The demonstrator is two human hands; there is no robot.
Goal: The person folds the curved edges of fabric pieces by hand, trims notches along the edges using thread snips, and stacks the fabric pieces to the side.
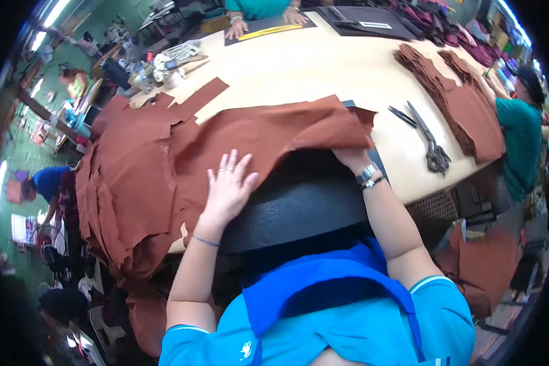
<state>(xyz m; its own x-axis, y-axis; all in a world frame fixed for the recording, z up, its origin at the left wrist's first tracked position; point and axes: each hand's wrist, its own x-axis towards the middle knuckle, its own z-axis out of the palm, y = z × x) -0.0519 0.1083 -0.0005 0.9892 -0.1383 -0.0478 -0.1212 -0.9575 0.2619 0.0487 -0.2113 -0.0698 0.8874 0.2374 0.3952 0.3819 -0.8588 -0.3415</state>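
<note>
A large sheet of brown leather point(268, 125) spreads in front of me, its near edge raised over a black board point(305, 210). My left hand point(229, 183) lies on the sheet with its fingers spread. At the sheet's right end, my right hand point(351, 158) holds the raised edge; most of its fingers are hidden under the leather. Left of my left hand, a thick pile of brown leather pieces point(128, 177) hangs over the table's edge. To the right of my right hand lie metal scissors point(430, 137) and a slim black tool point(402, 117).
A stack of brown leather pieces point(470, 110) lies on the table's right side, near a person in a teal shirt point(518, 134). Jars and tools point(168, 64) stand back left. Across the table point(287, 73), another person's hands press a yellow strip point(271, 32) on a dark board.
</note>
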